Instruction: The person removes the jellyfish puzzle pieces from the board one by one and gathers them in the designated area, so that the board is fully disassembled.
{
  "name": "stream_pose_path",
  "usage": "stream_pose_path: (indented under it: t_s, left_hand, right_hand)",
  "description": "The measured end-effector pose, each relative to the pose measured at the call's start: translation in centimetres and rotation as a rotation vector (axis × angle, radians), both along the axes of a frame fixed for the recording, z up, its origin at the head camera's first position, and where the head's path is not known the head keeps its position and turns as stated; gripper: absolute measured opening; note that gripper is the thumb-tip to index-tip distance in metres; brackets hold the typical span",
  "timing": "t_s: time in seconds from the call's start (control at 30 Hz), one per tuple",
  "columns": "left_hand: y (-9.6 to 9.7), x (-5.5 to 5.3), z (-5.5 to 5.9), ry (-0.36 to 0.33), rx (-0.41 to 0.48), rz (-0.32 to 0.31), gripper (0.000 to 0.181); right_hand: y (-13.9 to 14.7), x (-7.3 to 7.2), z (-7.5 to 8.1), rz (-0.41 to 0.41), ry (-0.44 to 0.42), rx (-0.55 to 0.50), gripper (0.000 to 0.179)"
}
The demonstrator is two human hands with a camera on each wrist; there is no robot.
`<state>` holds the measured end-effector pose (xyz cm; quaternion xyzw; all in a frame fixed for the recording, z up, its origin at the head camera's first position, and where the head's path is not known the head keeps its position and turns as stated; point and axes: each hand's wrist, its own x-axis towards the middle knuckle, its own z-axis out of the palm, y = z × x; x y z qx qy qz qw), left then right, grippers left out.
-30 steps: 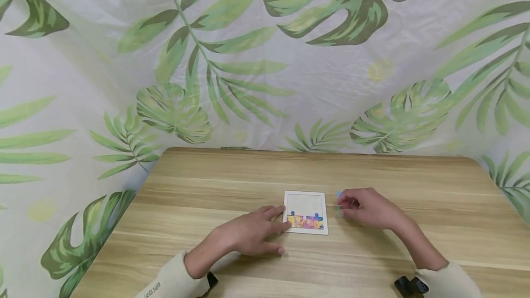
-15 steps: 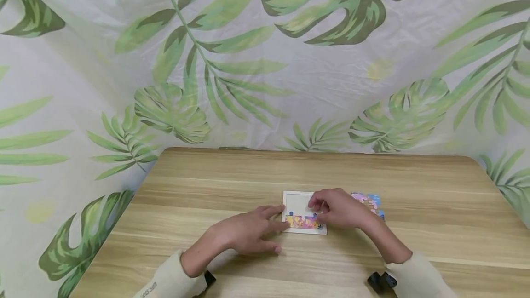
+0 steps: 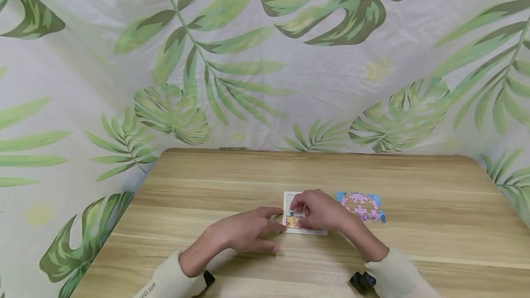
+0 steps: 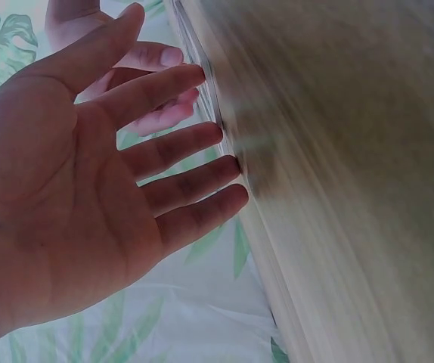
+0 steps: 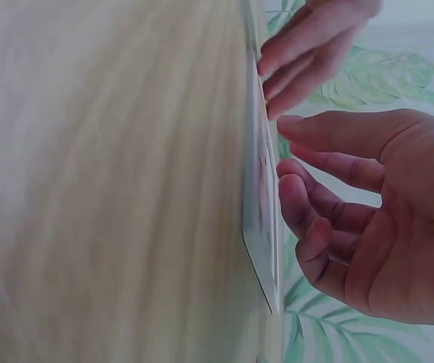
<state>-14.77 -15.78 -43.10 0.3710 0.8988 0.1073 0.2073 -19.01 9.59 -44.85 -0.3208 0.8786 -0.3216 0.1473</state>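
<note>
A white-framed jigsaw board [image 3: 305,231] lies on the table, its bottom rows filled with yellow and pink pieces [image 3: 291,221]. My left hand [image 3: 252,231] rests its straight fingers against the board's left edge; its palm and spread fingers [image 4: 156,159] fill the left wrist view. Over the board, my right hand [image 3: 320,208] has thumb and fingers bent toward each other as in a pinch, low over the left part. The puzzle piece between them is hidden by the fingers. In the right wrist view, the right hand [image 5: 368,204] stands beside the tilted-looking board [image 5: 261,227].
Several loose pink and blue puzzle pieces [image 3: 360,203] lie to the right of the board, loosely arranged. The wooden table [image 3: 215,178] meets a leaf-printed cloth [image 3: 248,82] behind it.
My right hand has moved left from the loose pieces to over the board, uncovering those pieces. The piece at its fingertips is gone from its place. My left hand has barely moved.
</note>
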Motion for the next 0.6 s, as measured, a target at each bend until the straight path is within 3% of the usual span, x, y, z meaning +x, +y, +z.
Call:
stream_pose_path:
  t_s: [0.13,0.4,0.6]
  left_hand:
    - [-0.02,0.12,0.00,0.004,-0.009,-0.005,0.054]
    - [0.00,0.07,0.09,0.026,-0.005,-0.039,0.052]
    - [0.06,0.28,0.03,0.036,0.001,-0.023,0.052]
  right_hand:
    - [-0.42,0.09,-0.24,0.033,0.038,0.016,0.025]
    - [-0.46,0.21,-0.68,0.024,0.009,-0.002,0.022]
    - [-0.43,0.38,-0.97,0.003,-0.016,-0.011,0.025]
